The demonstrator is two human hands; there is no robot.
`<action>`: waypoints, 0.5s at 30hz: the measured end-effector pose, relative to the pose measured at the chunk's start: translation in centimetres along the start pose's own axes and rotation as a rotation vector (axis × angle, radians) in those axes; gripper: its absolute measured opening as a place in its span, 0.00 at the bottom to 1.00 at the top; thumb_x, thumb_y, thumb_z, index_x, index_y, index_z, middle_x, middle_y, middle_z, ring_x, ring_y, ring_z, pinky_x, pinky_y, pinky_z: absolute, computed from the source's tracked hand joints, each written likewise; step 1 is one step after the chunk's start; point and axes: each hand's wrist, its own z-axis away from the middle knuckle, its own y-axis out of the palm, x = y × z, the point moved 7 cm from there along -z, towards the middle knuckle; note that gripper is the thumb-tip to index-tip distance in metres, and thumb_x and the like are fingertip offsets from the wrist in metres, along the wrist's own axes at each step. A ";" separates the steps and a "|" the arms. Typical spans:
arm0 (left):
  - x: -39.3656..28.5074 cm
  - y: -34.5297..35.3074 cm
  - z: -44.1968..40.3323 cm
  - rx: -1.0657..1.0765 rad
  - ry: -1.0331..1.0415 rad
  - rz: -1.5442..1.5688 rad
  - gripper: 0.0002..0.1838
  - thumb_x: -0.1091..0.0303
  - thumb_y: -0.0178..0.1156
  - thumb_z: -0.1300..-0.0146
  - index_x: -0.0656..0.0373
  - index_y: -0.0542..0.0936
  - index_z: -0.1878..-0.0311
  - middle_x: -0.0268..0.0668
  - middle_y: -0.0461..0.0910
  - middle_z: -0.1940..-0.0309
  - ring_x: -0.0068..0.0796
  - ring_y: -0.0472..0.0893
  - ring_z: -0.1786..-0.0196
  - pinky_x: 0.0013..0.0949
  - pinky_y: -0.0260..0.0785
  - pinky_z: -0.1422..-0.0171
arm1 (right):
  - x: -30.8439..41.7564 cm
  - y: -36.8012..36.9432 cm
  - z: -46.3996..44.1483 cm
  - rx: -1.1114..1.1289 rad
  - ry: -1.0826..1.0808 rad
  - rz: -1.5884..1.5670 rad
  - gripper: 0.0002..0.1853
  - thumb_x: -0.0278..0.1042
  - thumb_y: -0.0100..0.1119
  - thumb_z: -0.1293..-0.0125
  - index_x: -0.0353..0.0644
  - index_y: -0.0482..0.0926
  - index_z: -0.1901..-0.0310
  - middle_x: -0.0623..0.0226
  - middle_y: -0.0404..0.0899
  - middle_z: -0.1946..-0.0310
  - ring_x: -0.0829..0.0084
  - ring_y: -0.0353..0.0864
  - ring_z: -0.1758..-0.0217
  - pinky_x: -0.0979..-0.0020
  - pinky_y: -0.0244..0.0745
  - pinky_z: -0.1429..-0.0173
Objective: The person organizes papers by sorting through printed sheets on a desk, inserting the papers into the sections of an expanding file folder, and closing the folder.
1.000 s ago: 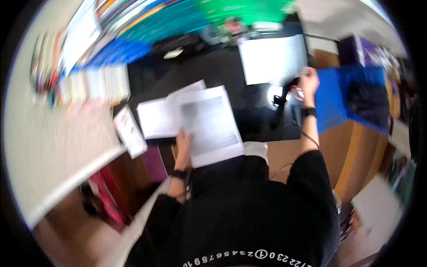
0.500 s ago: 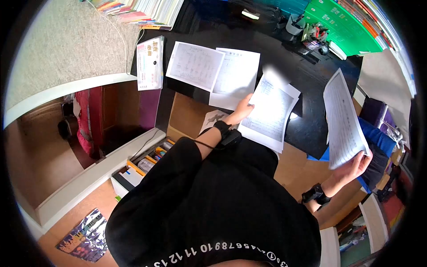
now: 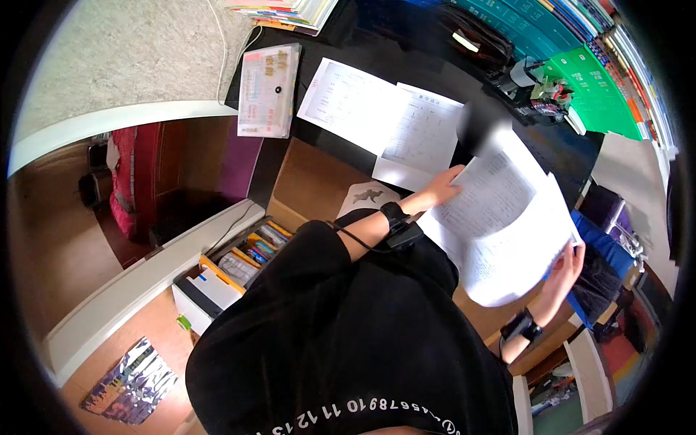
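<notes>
My left hand grips the left edge of a stack of printed sheets near the desk's front edge. On the right, my right hand pinches the edge of a loose, curved sheet, which lies partly across the stack and hangs past the desk edge. Left of the stack, two printed papers overlap on the black desk: one farther left and one beside it. A clear snap folder rests at the desk's left end.
Pens stand in a holder near a green file box at the back right. Books are piled at the back left. An open box of small items sits below on the left. Blue fabric hangs at the right.
The sheet in my right hand has moved left, from beside the stack to over it, and now curves. My left hand stays on the stack. The view has shifted.
</notes>
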 end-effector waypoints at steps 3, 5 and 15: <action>-1.9 0.0 0.5 0.157 0.047 0.149 0.23 0.77 0.52 0.39 0.64 0.65 0.39 0.42 0.71 0.46 0.31 0.68 0.40 0.33 0.61 0.37 | -5.1 -1.6 -1.9 -0.092 -0.044 0.209 0.05 0.33 0.55 0.34 0.44 0.76 0.60 0.82 0.76 0.71 0.93 0.69 0.70 0.88 0.57 0.70; -1.6 0.2 0.6 0.194 0.003 0.199 0.22 0.77 0.53 0.39 0.64 0.66 0.40 0.41 0.71 0.47 0.31 0.69 0.41 0.32 0.63 0.39 | -7.8 -1.9 -2.3 -0.208 -0.023 0.142 0.07 0.32 0.53 0.33 0.40 0.76 0.58 0.77 0.76 0.69 0.86 0.71 0.69 0.83 0.61 0.66; 0.3 -1.8 2.3 0.207 -0.127 0.247 0.26 0.58 0.46 0.30 0.64 0.60 0.35 0.45 0.69 0.43 0.31 0.72 0.42 0.30 0.67 0.42 | -16.6 4.3 1.5 -0.026 0.392 -0.449 0.24 0.40 0.53 0.35 0.35 0.67 0.41 0.63 0.72 0.44 0.70 0.70 0.40 0.69 0.61 0.37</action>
